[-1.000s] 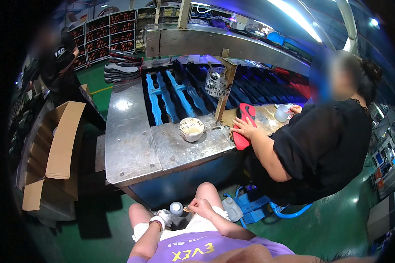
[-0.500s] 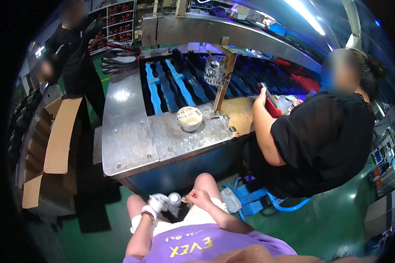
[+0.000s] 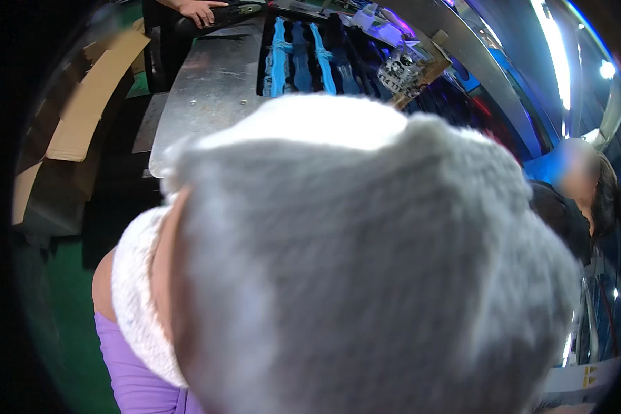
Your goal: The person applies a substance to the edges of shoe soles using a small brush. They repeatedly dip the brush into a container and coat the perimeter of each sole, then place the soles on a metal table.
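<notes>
My left hand (image 3: 366, 276), in a white knitted glove, is right up against the camera and fills most of the head view. It is blurred, and its fingers cannot be made out, so whether it holds anything does not show. A white knitted cuff (image 3: 134, 290) shows at its left side, beside bare skin. A purple shirt (image 3: 134, 359) shows below that. My right hand is not to be seen. The glove hides my lap and the near part of the metal workbench (image 3: 210, 76).
Blue strips (image 3: 277, 62) lie in the bench's dark recess, near a blotched pot (image 3: 400, 72) by a wooden post. An opened cardboard box (image 3: 93, 103) stands left. A co-worker's hand (image 3: 201, 12) rests at the far edge. Another person in black (image 3: 559, 214) is at right.
My gloved left hand has come up from my lap to just before the camera. The view has shifted, and my right hand, the small bottle and the white bowl are out of sight.
</notes>
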`<state>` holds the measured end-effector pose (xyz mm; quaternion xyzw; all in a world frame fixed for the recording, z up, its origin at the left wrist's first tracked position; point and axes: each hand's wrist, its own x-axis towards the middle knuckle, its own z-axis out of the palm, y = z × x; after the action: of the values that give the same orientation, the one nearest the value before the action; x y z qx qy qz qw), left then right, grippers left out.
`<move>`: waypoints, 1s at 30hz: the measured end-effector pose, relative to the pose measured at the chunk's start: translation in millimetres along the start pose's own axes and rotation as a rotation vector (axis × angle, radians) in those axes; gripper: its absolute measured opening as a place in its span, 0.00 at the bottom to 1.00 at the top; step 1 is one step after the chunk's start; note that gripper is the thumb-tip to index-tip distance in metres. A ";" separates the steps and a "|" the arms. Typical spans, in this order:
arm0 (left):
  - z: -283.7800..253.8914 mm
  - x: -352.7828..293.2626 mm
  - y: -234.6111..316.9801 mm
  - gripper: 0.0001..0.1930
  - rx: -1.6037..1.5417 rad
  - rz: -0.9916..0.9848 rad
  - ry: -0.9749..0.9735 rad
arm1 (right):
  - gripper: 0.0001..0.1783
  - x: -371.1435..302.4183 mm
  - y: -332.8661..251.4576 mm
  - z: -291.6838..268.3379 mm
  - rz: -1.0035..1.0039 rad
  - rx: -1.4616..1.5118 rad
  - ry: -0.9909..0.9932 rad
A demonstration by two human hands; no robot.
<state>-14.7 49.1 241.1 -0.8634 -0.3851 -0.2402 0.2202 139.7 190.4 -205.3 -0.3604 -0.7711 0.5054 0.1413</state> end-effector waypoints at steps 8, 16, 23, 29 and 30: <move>5.9 21.9 -0.9 0.11 0.014 0.113 -0.087 | 0.13 7.9 -2.0 4.3 -0.036 -0.070 0.020; 5.2 -38.4 17.8 0.08 0.061 -0.115 0.355 | 0.12 -0.2 -27.9 5.9 -0.072 -0.051 -0.025; 253.5 -212.8 24.1 0.13 -0.848 -1.514 0.830 | 0.14 1.2 -19.0 -3.5 -0.028 -0.092 -0.005; 471.4 -423.1 93.0 0.12 -0.251 -0.726 -0.970 | 0.13 4.1 -20.6 1.4 -0.072 -0.107 0.012; 488.0 -424.4 94.3 0.13 -0.150 -0.494 -1.014 | 0.13 5.8 -6.2 1.3 -0.030 -0.069 0.020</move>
<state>-71.9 30.5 -409.7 -0.7683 -0.6150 0.1330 -0.1170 132.3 192.1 -201.2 -0.3585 -0.7921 0.4726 0.1439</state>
